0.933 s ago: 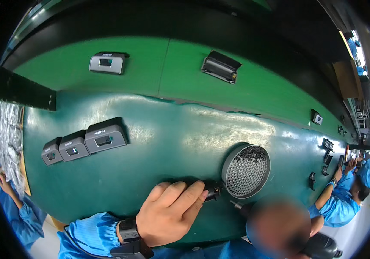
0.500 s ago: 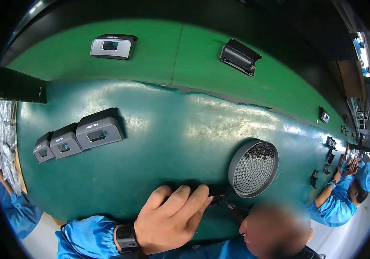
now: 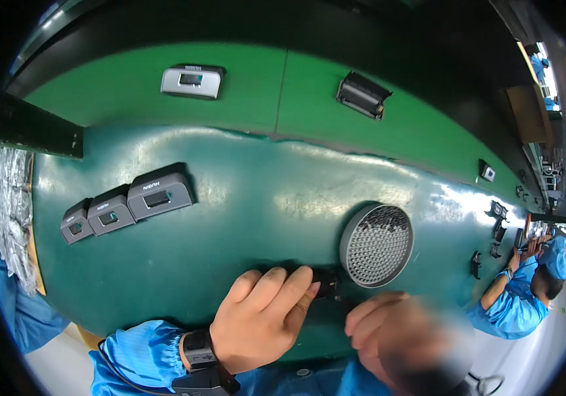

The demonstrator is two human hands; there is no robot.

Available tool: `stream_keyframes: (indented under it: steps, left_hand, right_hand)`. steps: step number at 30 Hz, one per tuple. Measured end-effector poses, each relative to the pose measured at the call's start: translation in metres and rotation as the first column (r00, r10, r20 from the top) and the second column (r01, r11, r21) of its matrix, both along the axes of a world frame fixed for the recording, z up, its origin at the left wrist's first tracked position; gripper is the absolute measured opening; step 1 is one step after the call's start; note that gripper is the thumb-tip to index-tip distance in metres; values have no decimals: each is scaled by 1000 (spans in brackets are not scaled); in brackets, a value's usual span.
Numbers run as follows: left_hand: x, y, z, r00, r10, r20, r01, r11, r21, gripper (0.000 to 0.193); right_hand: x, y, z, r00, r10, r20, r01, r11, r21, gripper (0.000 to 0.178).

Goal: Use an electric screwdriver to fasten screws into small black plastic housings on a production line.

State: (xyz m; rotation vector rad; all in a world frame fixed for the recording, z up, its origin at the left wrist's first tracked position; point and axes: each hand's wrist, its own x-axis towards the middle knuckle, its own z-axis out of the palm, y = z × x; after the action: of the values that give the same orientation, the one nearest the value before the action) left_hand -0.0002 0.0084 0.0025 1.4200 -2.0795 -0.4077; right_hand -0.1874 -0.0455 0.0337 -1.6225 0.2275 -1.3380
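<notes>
My left hand (image 3: 263, 323) is closed around a black plastic part (image 3: 327, 285), pressing it to the table; most of the part is under the fingers. To its right, my right hand (image 3: 372, 323) has its fingers curled round a dark screwdriver, whose body is hidden, at the end of the black part. A blurred patch covers much of that hand. Just beyond both hands stands a round grey dish (image 3: 345, 251) with a dimpled bottom and small black screws heaped at its far side.
Three grey-and-black housings (image 3: 159, 198) with small windows stand in a row at left. On the green belt (image 3: 250, 99) behind lie a silver housing (image 3: 198, 80) and an open black housing (image 3: 363, 96). Black parts (image 3: 476, 264) and a co-worker (image 3: 514, 303) are at right, plastic bags (image 3: 12, 211) far left.
My right hand has moved a little up, and its curled fingers now show. The screwdriver tip, visible before, is now mostly hidden. My left hand still holds the black part; the view has shifted slightly.
</notes>
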Motion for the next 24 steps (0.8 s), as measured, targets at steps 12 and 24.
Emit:
stream_keyframes:
  steps: [12,24]
  left_hand:
    - [6,0,8,997,-71,30,70,997,34,56]
    - [10,-2,5,1000,12,-5,-12,999,53,56]
  right_hand:
    - [1,-28,-13,882,-303,361,305,951,54,70]
    - [1,-35,-27,938,-235,253,229,972,52,74]
